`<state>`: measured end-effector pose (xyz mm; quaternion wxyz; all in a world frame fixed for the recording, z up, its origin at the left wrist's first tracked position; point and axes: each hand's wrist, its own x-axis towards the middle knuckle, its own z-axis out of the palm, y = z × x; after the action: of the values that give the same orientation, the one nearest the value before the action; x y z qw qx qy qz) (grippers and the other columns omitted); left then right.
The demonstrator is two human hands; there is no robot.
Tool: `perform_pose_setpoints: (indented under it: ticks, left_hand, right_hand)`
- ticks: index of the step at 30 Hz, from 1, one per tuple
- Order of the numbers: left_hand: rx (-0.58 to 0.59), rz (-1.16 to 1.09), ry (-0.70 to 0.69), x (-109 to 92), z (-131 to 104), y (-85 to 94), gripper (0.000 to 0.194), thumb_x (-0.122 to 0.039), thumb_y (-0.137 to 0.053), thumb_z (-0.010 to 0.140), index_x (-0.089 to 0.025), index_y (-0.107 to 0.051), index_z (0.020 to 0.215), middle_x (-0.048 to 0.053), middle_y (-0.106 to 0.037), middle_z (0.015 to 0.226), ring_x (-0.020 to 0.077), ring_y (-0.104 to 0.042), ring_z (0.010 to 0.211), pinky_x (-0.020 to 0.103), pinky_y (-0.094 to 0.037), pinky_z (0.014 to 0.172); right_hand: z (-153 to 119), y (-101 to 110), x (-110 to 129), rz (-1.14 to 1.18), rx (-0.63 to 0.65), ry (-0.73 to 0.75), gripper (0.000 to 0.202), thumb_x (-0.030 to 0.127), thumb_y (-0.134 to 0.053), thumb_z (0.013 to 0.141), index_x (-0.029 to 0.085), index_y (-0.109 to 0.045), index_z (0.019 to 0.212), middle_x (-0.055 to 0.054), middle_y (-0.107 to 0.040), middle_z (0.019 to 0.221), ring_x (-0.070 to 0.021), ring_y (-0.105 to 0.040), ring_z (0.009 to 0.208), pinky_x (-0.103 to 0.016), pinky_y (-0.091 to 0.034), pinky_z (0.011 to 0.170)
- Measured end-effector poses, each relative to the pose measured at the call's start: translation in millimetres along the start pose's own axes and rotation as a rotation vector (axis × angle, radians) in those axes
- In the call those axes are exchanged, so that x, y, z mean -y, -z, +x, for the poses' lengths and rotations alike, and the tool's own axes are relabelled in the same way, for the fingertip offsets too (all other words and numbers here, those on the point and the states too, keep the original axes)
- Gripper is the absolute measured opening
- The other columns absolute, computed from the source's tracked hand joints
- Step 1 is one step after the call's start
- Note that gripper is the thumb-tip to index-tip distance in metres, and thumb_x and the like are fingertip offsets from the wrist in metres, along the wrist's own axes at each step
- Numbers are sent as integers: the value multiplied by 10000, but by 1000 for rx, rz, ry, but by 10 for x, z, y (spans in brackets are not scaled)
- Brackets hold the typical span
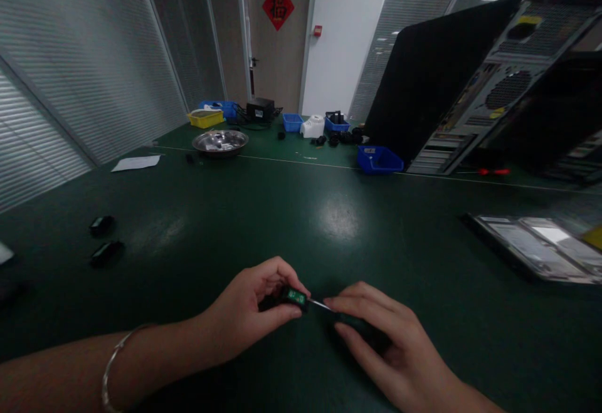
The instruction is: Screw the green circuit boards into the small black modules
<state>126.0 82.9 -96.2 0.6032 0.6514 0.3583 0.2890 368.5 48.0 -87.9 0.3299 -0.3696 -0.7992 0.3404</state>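
Note:
My left hand [256,300] is closed around a small black casing with a green circuit board [296,296] showing in its open face. In my right hand [385,331] is a screwdriver [320,304], its dark handle partly hidden by my fingers. The thin metal shaft points left, and its tip meets the right end of the casing. Whether the tip sits in a screw or a gap is too small to tell. Two more small black casings [102,225] lie apart on the green table to the left.
A metal bowl [220,141] and a sheet of paper [136,163] lie at the back left. Blue bins [380,160] stand along the rear. A computer tower [437,74] rises at the right, with a flat panel of metal drives [536,247] nearer me.

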Motion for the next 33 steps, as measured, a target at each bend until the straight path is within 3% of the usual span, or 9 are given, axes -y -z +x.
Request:
perform_pose_setpoints:
  ticks: [6, 10, 16, 21, 24, 27, 30, 33]
  left_hand:
    - [-5, 3, -89, -3, 24, 28, 215, -128, -628, 867, -189, -662, 1071, 44, -592, 1039, 179, -596, 947, 325, -467, 828]
    - [61, -142, -47, -38, 36, 20, 319, -104, -549, 914, -203, -548, 1218, 42, -611, 1035, 170, -598, 977, 345, -451, 892]
    - [107, -319, -80, 27, 46, 3, 157, -136, -547, 950, -190, -440, 1050, 76, -612, 1145, 157, -625, 911, 342, -482, 821]
    - [108, -270, -18, -29, 25, 16, 77, -203, -530, 974, -154, -522, 1032, 102, -594, 1197, 145, -613, 896, 334, -489, 833]
    - [122, -209, -15, -65, 18, 35, 215, -271, -469, 1006, -142, -572, 1143, 113, -607, 1164, 156, -613, 902, 360, -496, 867]
    - [165, -223, -47, -45, 31, 45, 275, -302, -560, 964, -162, -586, 1199, 114, -577, 1200, 174, -606, 958, 353, -499, 874]
    - [169, -276, -115, -1, 43, 35, 276, -198, -697, 867, -187, -621, 1132, 85, -530, 1217, 175, -594, 1007, 308, -508, 853]
    - [132, -275, -120, 23, 40, 18, 201, -107, -647, 885, -179, -650, 1072, 50, -533, 1107, 139, -630, 919, 286, -519, 825]
  right_hand:
    - [-5, 21, 2, -15, -18, 6, 332, 83, -547, 925, 249, -634, 1199, -65, -664, 994, -188, -671, 873, -299, -567, 735]
    - [-10, 39, 20, 19, -27, 80, 409, 51, -550, 912, 272, -601, 1252, -72, -677, 1120, -197, -668, 1030, -303, -571, 869]
    - [-25, 41, 93, 21, 66, 132, 539, 14, -628, 862, 295, -559, 1317, -34, -696, 1262, -170, -650, 1172, -232, -528, 989]
    - [-32, 44, 108, 26, 97, 139, 544, 3, -646, 854, 277, -562, 1316, -16, -677, 1312, -137, -632, 1204, -185, -490, 1023]
    - [-21, 51, 105, 25, 131, 127, 561, -2, -638, 862, 294, -547, 1329, 7, -664, 1332, -126, -608, 1234, -190, -458, 1058]
    - [-9, 56, 115, 15, 123, 137, 553, -9, -629, 866, 285, -547, 1327, -12, -660, 1338, -137, -614, 1228, -200, -470, 1048]
    - [-10, 57, 117, 24, 111, 164, 495, 6, -634, 860, 258, -583, 1284, -53, -684, 1293, -168, -636, 1197, -228, -512, 1002]
    - [-20, 49, 89, 35, 79, 150, 455, 26, -595, 876, 254, -601, 1269, -72, -707, 1178, -187, -675, 1088, -275, -562, 912]
